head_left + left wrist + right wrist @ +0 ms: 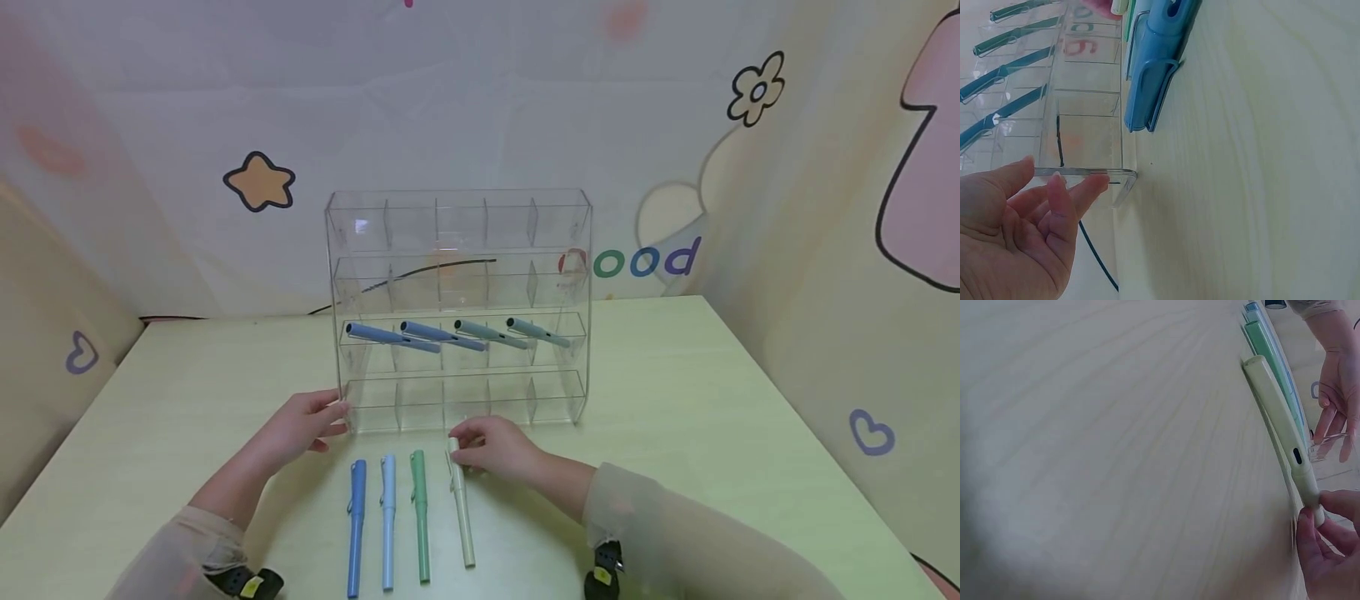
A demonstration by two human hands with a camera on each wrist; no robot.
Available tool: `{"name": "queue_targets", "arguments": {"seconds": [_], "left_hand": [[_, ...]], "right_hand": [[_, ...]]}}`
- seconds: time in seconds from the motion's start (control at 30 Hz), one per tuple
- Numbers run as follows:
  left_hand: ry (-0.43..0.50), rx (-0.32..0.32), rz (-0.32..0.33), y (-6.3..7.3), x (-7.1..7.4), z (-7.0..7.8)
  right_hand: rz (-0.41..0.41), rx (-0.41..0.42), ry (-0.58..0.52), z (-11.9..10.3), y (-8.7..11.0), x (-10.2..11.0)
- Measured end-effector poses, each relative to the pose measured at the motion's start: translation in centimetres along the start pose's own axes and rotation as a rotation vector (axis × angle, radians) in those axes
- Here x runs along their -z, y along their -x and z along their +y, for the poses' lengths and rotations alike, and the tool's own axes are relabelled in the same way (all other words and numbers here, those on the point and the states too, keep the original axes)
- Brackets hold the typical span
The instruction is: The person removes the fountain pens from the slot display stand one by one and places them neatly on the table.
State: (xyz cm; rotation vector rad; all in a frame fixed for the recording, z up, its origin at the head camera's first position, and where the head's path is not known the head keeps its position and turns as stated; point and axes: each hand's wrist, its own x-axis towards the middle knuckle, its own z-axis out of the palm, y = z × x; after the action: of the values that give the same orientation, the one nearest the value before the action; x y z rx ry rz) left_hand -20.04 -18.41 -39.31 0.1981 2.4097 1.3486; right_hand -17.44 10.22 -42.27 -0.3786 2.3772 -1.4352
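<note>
My right hand (495, 450) pinches a pale whitish-green pen (461, 517) by its upper end, thumb and fingertips around it. In the right wrist view that pen (1275, 409) lies along the table. My left hand (300, 425) touches the lower left side of a clear acrylic rack (459, 392), its fingers loosely bent against the side panel. Left of the pale pen lie a green pen (421, 517), a light blue pen (388, 525) and a darker blue pen (356, 529), side by side with clips toward the rack.
Two blue pens (392, 337) and two grey-green pens (491, 334) rest slanted in the rack's second tier from the bottom. A printed cloth (487, 125) hangs behind the pale table (675, 400). A dark cable (1099, 256) runs behind the rack.
</note>
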Motion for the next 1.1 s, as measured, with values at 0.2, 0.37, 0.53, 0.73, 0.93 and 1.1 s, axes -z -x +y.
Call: {"name": "queue_targets", "arguments": {"seconds": [0.2,0.37,0.53,0.73,0.93,1.1], "left_hand": [[-0.003,0.002,0.005,-0.28,-0.04,-0.13],[-0.004,0.007,0.006,-0.42,-0.04,-0.21],[-0.005,0.007,0.006,-0.4,-0.02,-0.21],[-0.001,0.001,-0.003,-0.13,-0.05,-0.24],[0.003,0.0,-0.004,-0.03,-0.06,-0.23],[0.003,0.0,-0.002,-0.15,0.0,-0.17]], "right_hand": [[-0.002,0.0,0.071,-0.16,-0.27,-0.18],[0.0,0.034,0.206,-0.28,-0.48,-0.29],[0.009,0.053,0.283,-0.44,-0.49,-0.43],[0.016,0.043,0.269,-0.67,-0.2,-0.63],[0.015,0.037,0.276,-0.7,-0.17,-0.78],[0.014,0.052,0.286,-0.75,-0.29,-0.72]]}}
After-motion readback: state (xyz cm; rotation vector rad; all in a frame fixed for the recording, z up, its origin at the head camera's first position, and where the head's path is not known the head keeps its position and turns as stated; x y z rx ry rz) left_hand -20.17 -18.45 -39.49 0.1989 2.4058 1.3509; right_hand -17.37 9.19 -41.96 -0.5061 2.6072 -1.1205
